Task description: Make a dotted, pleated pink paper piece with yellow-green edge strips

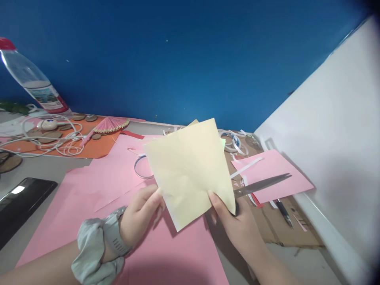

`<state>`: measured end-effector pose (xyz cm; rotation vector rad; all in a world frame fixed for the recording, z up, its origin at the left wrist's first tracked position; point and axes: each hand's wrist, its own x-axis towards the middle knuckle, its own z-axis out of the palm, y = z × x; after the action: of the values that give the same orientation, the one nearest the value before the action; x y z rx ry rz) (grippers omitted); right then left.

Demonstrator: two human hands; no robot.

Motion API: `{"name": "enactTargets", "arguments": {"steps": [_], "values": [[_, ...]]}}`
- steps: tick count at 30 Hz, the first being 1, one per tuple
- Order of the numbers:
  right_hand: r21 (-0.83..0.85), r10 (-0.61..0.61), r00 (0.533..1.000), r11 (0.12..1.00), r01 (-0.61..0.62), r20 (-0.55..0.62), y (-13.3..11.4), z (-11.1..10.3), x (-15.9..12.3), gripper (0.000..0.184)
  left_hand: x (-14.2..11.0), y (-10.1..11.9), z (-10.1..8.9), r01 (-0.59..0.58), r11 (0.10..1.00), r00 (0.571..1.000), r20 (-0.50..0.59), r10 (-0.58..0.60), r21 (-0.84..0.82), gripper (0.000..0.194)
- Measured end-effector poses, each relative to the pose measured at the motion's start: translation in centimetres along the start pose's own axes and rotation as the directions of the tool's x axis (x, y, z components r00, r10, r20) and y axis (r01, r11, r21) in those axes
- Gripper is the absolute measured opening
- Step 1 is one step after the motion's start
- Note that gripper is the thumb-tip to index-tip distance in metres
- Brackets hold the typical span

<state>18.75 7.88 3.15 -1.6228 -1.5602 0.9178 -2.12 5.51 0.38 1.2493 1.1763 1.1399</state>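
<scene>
A pale yellow sheet of paper (190, 170) is held up over the desk between both hands. My left hand (139, 215), with a grey watch and a grey scrunchie on the wrist, pinches its left lower edge. My right hand (237, 225) presses its thumb on the sheet's right lower edge and also grips a pair of scissors (261, 184), whose blades point right and look closed. Large pink paper sheets (97, 190) lie flat under both hands.
A plastic bottle (35, 85) with a red cap, white cables (50, 140) and a folded pink fan (109, 124) lie on orange paper at the back left. A black phone (20, 202) is at left. A pink card (276, 174), paper strips, cardboard and a pen (283, 211) sit right, beside a white wall.
</scene>
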Motion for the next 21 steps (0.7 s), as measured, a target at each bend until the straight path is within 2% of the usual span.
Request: {"name": "enactTargets", "arguments": {"steps": [3, 6, 10, 13, 16, 21], "values": [[-0.046, -0.003, 0.996, 0.999, 0.008, 0.094, -0.1, -0.3, 0.1, 0.025, 0.5, 0.2, 0.0, 0.049, 0.998, 0.997, -0.064, -0.046, 0.038, 0.048], [-0.045, -0.025, 0.994, 0.999, 0.03, 0.109, -0.1, -0.3, 0.1, 0.024, 0.7, 0.4, 0.1, 0.074, 0.995, 0.996, -0.059, -0.07, 0.065, 0.051], [-0.027, -0.022, 0.992, 0.999, 0.026, 0.12, 0.1, -0.1, 0.2, 0.023, 0.5, 0.0, -0.1, 0.092, 0.995, 0.991, -0.09, -0.094, -0.025, 0.052], [-0.035, -0.006, 0.992, 0.999, 0.011, 0.123, 0.3, -0.1, 0.2, 0.022, 0.8, -0.3, -0.6, 0.005, 0.998, 0.978, -0.209, -0.019, -0.066, 0.052], [-0.055, -0.006, 0.991, 0.998, 0.013, 0.136, 0.1, -0.1, 0.3, 0.028, 1.4, -0.2, -1.2, -0.013, 1.0, 0.95, -0.311, 0.007, -0.019, 0.043], [-0.088, 0.011, 0.987, 0.996, 0.004, 0.161, -0.3, -0.1, 0.3, 0.032, 1.8, -0.1, -1.6, 0.009, 1.0, 0.961, -0.277, -0.015, -0.022, 0.039]]}}
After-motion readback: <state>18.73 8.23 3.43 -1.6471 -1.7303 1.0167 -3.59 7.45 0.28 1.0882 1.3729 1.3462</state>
